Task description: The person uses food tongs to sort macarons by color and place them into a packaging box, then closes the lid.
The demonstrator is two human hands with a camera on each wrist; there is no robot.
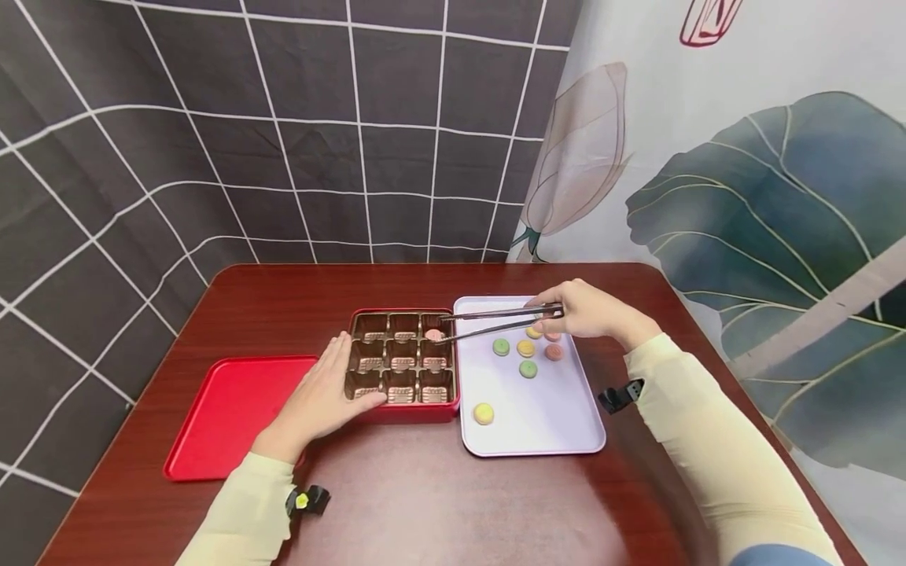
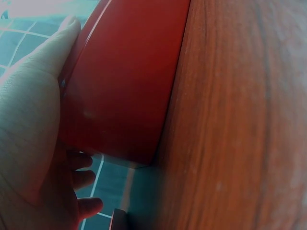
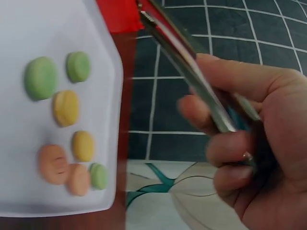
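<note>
My right hand (image 1: pixel 583 309) grips metal tongs (image 1: pixel 495 323) above the white tray (image 1: pixel 524 440). The tongs' arms stand apart, their tips over the far right compartment of a red box (image 1: pixel 406 413) with a gold divided insert. A pink macaron (image 1: pixel 434 336) lies in that compartment by the tips; whether they touch it I cannot tell. My left hand (image 1: pixel 325 397) rests against the box's left side, fingers extended, thumb along the near rim. On the tray, green macarons (image 3: pixel 41 78), yellow macarons (image 3: pixel 65 108) and pink macarons (image 3: pixel 53 164) sit grouped toward the far right.
A single yellow macaron (image 1: pixel 484 413) lies near the tray's front left. To the left of the box, a flat red lid (image 1: pixel 230 413) rests on the brown wooden table (image 1: pixel 396 495). Behind hang a dark grid-patterned curtain (image 1: pixel 396 157) and a leaf-patterned one (image 1: pixel 764 181).
</note>
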